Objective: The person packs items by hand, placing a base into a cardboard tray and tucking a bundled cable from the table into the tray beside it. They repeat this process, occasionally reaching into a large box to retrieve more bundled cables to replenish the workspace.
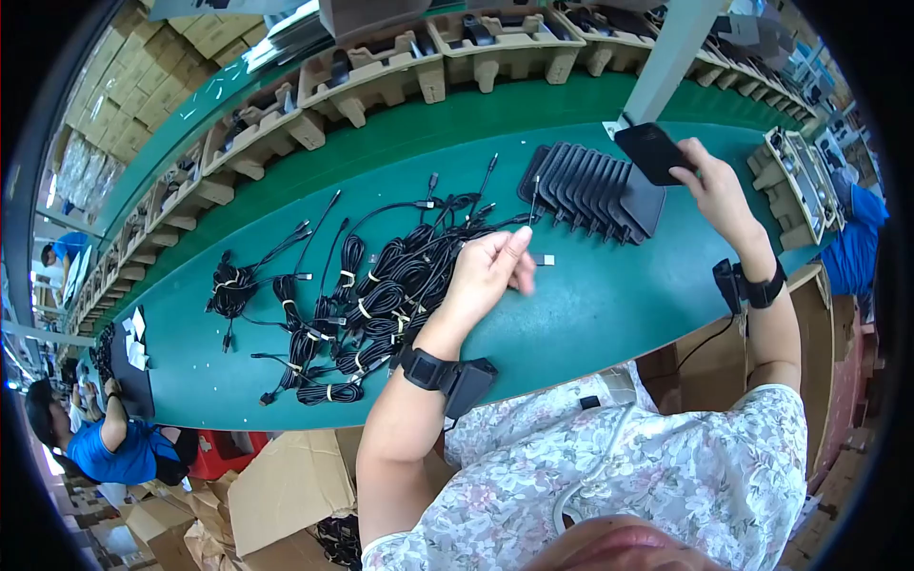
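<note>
My left hand (487, 271) is above the green table, thumb and fingers pinched on a thin black cable (534, 202) whose end points up. A silver USB plug (544, 260) shows just beyond the fingers. At the far right, my right hand (716, 186) grips a flat black rectangular pad (652, 152) by its edge, raised above the table. Between the hands, a fanned row of similar black pads (581, 186) lies overlapping, short plugs along the near side. Left of my left hand spreads a heap of black cables (390, 285), bundled with pale ties.
A metal post (671, 62) rises beside the raised pad. Cardboard-coloured moulded trays (371, 81) line a conveyor (409, 119) behind the table. Another tray (795, 186) stands at the right end. An open carton (290, 490) is below the near edge; a person in blue (119, 447) sits far left.
</note>
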A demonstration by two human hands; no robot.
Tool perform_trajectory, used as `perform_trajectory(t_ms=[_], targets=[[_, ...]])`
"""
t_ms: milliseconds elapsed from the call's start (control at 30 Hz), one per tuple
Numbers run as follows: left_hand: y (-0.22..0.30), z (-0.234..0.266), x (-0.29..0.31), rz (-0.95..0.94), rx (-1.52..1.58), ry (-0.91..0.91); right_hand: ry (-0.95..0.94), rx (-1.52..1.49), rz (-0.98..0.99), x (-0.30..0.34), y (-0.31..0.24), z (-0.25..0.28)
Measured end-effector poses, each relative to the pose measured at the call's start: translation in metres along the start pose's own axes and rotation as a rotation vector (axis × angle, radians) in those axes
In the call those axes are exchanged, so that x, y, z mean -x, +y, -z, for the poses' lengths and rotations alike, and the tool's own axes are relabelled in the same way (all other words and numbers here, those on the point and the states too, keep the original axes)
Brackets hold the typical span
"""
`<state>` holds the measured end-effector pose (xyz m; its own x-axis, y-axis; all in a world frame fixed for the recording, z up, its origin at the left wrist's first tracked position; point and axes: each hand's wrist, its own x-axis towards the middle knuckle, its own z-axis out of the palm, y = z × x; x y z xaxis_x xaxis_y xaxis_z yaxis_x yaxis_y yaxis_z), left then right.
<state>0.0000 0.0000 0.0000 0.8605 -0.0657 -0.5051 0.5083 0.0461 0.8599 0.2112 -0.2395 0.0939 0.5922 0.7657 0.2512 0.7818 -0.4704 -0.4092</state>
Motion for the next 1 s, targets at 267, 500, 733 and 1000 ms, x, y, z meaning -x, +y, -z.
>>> perform_trajectory(t_ms=[267, 500, 733, 1000], targets=[[0.006, -0.014, 0.020, -0.820, -0.375, 0.350, -0.112, 0.068, 0.734, -0.029, -0.118, -0.033], [-0.001, -0.015, 0.011, -0.842, 0.359, 0.374, -0.069, -0.942, 0.062, -0.084, -0.101, -0.086], [-0.001, -0.010, 0.010, -0.621, 0.231, 0.350, 0.702, -0.159, 0.086, -0.248, 0.005, -0.043], [-0.004, -0.002, 0.011, -0.561, 0.294, 0.329, 0.604, 0.245, 0.089, -0.320, -0.008, -0.038]])
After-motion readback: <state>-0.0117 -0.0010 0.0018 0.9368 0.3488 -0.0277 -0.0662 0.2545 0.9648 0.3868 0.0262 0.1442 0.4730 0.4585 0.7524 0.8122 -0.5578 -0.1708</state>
